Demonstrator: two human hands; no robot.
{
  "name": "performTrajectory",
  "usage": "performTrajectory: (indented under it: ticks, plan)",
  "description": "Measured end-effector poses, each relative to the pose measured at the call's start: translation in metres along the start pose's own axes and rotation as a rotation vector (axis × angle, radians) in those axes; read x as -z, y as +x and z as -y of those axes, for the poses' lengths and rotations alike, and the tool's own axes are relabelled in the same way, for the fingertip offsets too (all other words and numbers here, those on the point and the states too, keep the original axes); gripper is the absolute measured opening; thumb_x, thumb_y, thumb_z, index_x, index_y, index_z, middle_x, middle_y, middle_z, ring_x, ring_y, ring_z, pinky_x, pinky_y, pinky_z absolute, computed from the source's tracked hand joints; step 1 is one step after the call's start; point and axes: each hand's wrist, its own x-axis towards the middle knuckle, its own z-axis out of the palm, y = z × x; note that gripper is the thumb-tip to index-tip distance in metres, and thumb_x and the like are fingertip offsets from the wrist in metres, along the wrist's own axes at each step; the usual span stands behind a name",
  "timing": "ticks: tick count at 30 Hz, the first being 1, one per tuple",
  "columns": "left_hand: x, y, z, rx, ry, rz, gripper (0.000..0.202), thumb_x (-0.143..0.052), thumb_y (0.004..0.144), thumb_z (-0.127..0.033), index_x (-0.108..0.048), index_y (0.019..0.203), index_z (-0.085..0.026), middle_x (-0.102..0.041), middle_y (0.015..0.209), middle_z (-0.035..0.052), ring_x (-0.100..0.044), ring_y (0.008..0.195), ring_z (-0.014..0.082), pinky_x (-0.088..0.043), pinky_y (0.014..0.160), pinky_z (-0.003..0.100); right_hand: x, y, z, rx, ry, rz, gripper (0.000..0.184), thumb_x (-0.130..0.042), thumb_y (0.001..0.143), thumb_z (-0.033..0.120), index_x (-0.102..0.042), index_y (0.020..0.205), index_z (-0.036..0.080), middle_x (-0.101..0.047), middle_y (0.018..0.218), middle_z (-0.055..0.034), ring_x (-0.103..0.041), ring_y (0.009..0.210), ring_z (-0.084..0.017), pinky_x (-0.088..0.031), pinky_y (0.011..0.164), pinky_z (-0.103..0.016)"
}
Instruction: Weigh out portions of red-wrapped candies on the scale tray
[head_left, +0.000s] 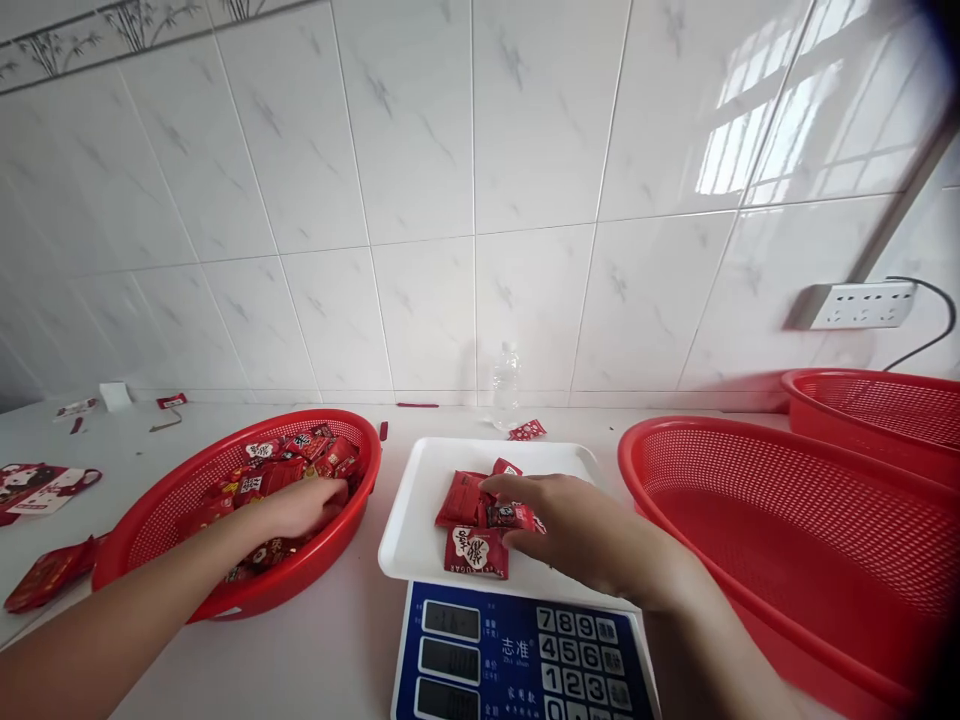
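My left hand [311, 508] is down in a red plastic basket [150, 515] among red candy packets [259, 485]. Its fingers curl downward, and their tips and anything they grip are hidden. Over the white weighing tray [409, 500] of a blue digital scale [517, 655] is my right hand [570, 525]. Its thumb and fingers are apart, just over a small red wrapped candy [510, 516]. Flat red packets lie beside it on the tray, including one marked with white characters [476, 552].
Another red basket [750, 590] stands at right, with a further one [885, 420] behind it. A clear bottle [507, 385] and a red packet [527, 430] are behind the tray. Red pouches [52, 575] and printed cards [45, 490] lie at left. A socket strip [862, 305] is on the wall.
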Motion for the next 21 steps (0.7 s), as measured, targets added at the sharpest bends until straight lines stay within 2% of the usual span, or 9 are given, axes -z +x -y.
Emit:
performTrajectory:
  ticks: [2,4,9,11,16,21]
  plan:
    - [0.005,-0.002,-0.004,-0.053,0.022,0.055,0.01,-0.06,0.069,-0.031,-0.059,0.062,-0.023,-0.067,0.069,0.0012,-0.061,0.065,0.0222,-0.043,0.062,0.03,-0.007,0.009,-0.002,-0.018,-0.044,0.039,0.052,-0.057,0.075,0.013,-0.058,0.126,0.024,-0.072,0.095,-0.0068,-0.067,0.085,-0.025,-0.052,0.069,-0.036]
    - [0.011,-0.004,-0.004,-0.085,0.041,0.059,0.009,-0.059,0.069,-0.03,-0.057,0.063,-0.023,-0.065,0.07,-0.0001,-0.059,0.068,0.0211,-0.041,0.063,0.029,-0.012,0.015,-0.004,-0.026,-0.07,0.044,0.052,-0.056,0.071,0.01,-0.061,0.122,0.023,-0.072,0.092,-0.0066,-0.068,0.077,-0.024,-0.051,0.064,-0.034]
    - [0.027,-0.008,-0.004,-0.07,0.021,-0.066,0.015,-0.055,0.074,-0.034,-0.049,0.067,-0.023,-0.053,0.064,-0.0027,-0.051,0.063,0.0175,-0.039,0.06,0.027,-0.015,0.02,-0.01,-0.042,-0.108,-0.013,0.033,-0.05,0.074,0.01,-0.066,0.099,0.024,-0.071,0.086,-0.0042,-0.067,0.072,-0.021,-0.045,0.053,-0.028]
    - [0.032,-0.012,-0.008,-0.046,-0.028,-0.106,0.017,-0.052,0.077,-0.037,-0.046,0.07,-0.022,-0.052,0.066,-0.0028,-0.053,0.064,0.0171,-0.042,0.059,0.027,-0.015,0.021,-0.013,-0.078,-0.112,-0.006,0.033,-0.047,0.076,0.01,-0.065,0.099,0.024,-0.071,0.087,-0.0043,-0.067,0.074,-0.021,-0.045,0.056,-0.029]
    - [0.038,-0.024,-0.03,-0.004,-0.189,-0.188,0.019,-0.048,0.08,-0.041,-0.043,0.078,-0.022,-0.056,0.078,-0.0012,-0.062,0.07,0.0169,-0.05,0.064,0.029,-0.017,0.022,-0.027,-0.135,-0.111,0.009,0.032,-0.048,0.079,0.019,-0.062,0.108,0.024,-0.069,0.098,-0.0054,-0.064,0.091,-0.026,-0.047,0.071,-0.034]
    - [0.032,-0.034,-0.049,-0.044,-0.313,-0.26,0.025,-0.05,0.078,-0.043,-0.046,0.089,-0.022,-0.058,0.083,-0.0004,-0.061,0.069,0.015,-0.051,0.065,0.029,-0.011,0.017,-0.033,-0.161,-0.112,-0.026,0.031,-0.049,0.081,0.025,-0.06,0.111,0.025,-0.067,0.102,-0.0059,-0.063,0.094,-0.027,-0.046,0.075,-0.037]
